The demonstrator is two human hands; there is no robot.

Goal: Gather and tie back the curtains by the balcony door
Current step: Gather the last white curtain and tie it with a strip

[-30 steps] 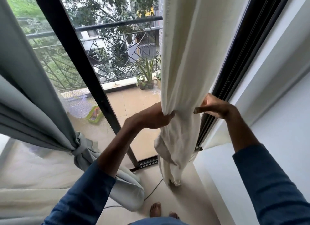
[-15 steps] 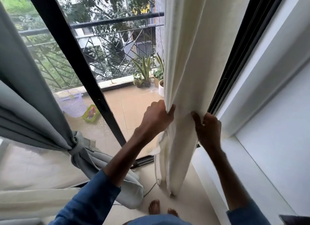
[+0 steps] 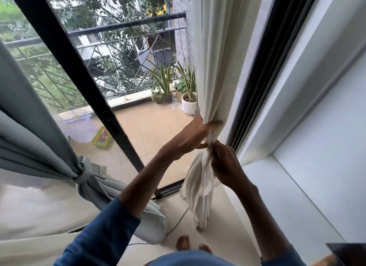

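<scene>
Both hands bunch the cream curtain by the door frame: left hand wraps it, right hand pinches below

I see the right curtain hanging just left of the door's side frame, with my left hand gripping its gathered waist and my right hand holding the cloth just below. The left curtain, cinched by its tie, hangs at far left, with the door's middle bar between the two curtains. Behind the glass, potted plants stand by the railing, and the ledge lies to my right.
</scene>
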